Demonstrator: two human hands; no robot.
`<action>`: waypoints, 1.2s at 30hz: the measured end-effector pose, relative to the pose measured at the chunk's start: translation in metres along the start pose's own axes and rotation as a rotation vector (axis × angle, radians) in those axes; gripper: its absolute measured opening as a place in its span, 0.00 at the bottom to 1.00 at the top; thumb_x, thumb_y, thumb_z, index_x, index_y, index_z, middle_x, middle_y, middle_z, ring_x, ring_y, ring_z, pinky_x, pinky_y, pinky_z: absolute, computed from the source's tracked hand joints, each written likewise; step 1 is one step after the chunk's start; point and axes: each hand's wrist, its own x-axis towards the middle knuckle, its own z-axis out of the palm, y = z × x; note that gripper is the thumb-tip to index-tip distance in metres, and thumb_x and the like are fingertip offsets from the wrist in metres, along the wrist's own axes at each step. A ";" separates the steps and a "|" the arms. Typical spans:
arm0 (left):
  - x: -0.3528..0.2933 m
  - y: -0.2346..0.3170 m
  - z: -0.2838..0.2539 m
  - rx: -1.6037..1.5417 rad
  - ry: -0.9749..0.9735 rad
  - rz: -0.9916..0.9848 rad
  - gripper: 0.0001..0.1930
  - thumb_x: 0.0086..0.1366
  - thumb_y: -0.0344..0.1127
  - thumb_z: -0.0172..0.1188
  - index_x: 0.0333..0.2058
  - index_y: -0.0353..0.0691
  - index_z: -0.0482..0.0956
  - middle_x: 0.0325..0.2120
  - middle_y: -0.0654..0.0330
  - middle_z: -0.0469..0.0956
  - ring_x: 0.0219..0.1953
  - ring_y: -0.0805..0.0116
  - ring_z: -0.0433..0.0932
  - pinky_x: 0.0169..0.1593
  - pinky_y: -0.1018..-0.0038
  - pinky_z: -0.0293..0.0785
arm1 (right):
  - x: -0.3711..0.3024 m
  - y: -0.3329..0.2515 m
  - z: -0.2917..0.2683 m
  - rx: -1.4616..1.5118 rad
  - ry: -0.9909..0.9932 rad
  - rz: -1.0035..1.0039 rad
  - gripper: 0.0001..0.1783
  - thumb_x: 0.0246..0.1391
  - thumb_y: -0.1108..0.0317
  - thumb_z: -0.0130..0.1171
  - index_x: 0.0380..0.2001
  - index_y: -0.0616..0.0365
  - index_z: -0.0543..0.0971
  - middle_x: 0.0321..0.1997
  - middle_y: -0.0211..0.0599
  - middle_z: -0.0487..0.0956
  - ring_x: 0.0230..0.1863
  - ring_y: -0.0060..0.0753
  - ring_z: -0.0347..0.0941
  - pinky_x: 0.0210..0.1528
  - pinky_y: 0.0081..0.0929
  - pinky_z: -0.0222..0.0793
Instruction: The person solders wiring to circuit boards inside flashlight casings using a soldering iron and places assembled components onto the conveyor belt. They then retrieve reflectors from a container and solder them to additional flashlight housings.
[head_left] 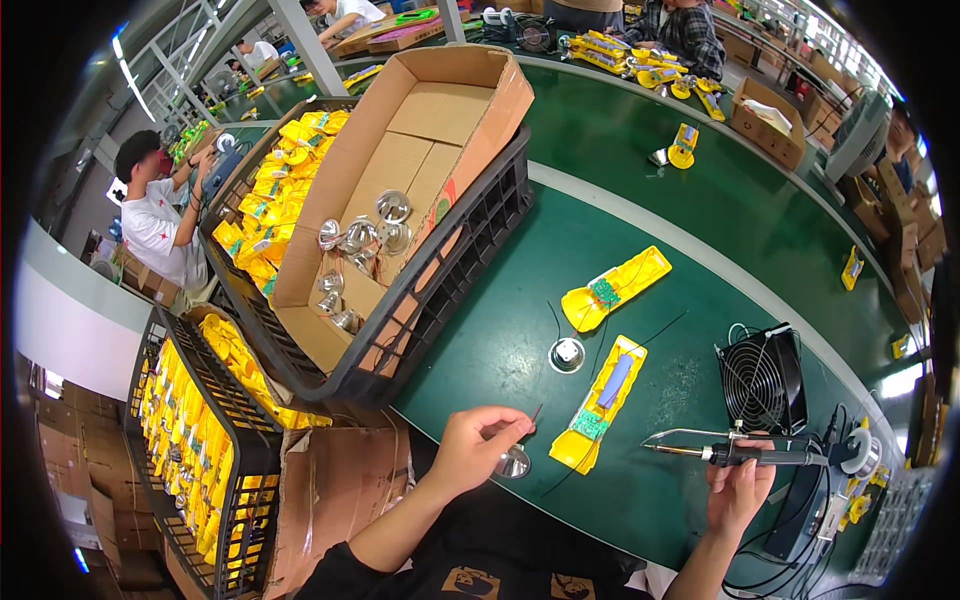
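Note:
My left hand pinches a thin dark red wire between thumb and fingertips. Just under those fingers a shiny reflector cup rests near the table's edge. My right hand grips a soldering iron, its tip pointing left and a thin metal tube running along it. Between my hands lies a yellow lamp housing with a green circuit board and a blue battery. Beyond it sit a second yellow housing and another reflector cup, white base upward.
A black fan and a solder spool stand at right, among cables. At left, a cardboard box of reflectors sits on a black crate; another crate holds yellow housings. A green belt runs beyond; people work nearby.

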 end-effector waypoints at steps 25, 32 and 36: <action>-0.019 -0.013 0.030 -0.046 0.276 0.168 0.03 0.54 0.25 0.54 0.27 0.31 0.74 0.23 0.63 0.73 0.22 0.82 0.70 0.23 0.87 0.67 | 0.007 -0.012 0.025 -0.126 0.028 -0.034 0.17 0.45 0.63 0.56 0.30 0.65 0.65 0.21 0.34 0.67 0.16 0.20 0.63 0.17 0.13 0.58; -0.025 0.000 0.053 0.097 0.322 0.380 0.05 0.47 0.25 0.61 0.21 0.34 0.72 0.35 0.52 0.67 0.26 0.73 0.72 0.28 0.82 0.70 | -0.008 -0.005 0.028 -0.337 0.054 -0.055 0.16 0.41 0.64 0.57 0.27 0.64 0.64 0.20 0.32 0.64 0.15 0.18 0.61 0.17 0.12 0.57; -0.020 -0.002 0.060 0.169 0.286 0.385 0.06 0.46 0.23 0.59 0.20 0.33 0.70 0.34 0.54 0.67 0.28 0.71 0.70 0.31 0.80 0.68 | -0.012 0.001 0.029 -0.485 0.067 -0.148 0.17 0.41 0.64 0.56 0.25 0.63 0.61 0.21 0.33 0.63 0.15 0.19 0.61 0.17 0.13 0.57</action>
